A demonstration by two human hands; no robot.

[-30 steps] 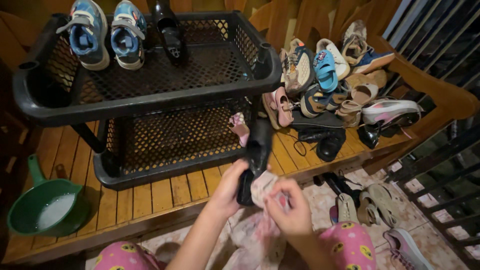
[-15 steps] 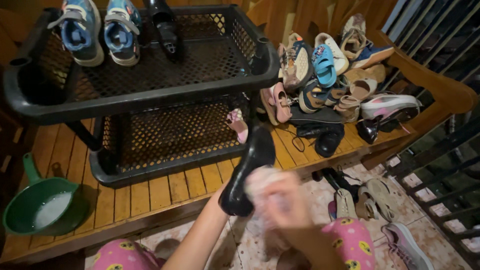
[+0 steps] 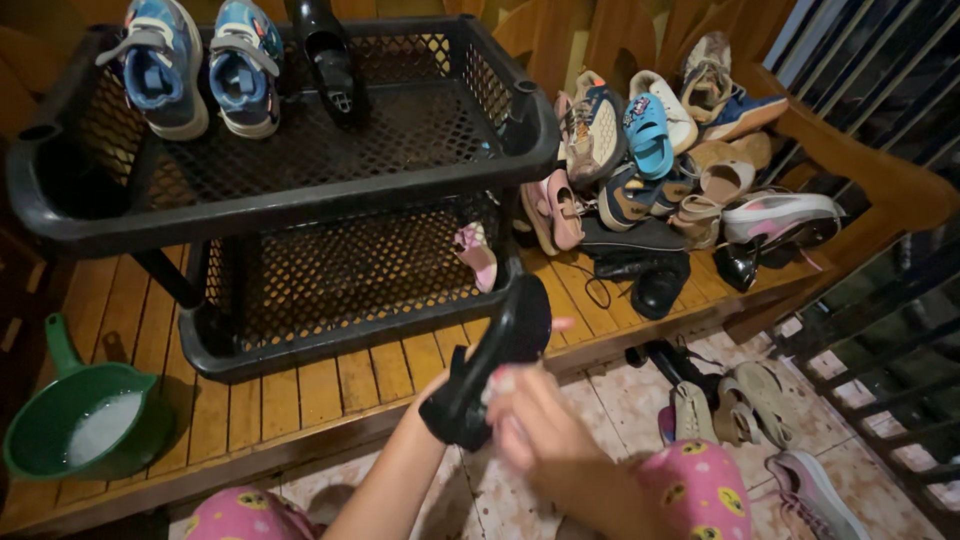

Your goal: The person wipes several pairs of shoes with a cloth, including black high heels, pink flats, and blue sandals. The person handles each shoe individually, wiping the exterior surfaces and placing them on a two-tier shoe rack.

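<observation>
Lifted and tilted since a second ago, black shoe (image 3: 497,360) now held above wooden tabletop (image 3: 300,385), before black two-tier mesh rack (image 3: 280,190). Left hand (image 3: 450,385) grasping shoe from beneath; right hand (image 3: 535,430) blurred against it, grip impossible to tell.

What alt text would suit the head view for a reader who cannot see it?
Two hands hold a black shoe over a wooden slatted bench: the left hand grips it from behind, the right hand is blurred against its front. On the bench stand a black two-tier mesh rack carrying a pair of blue sneakers, a heap of shoes, and a green dipper.
</observation>
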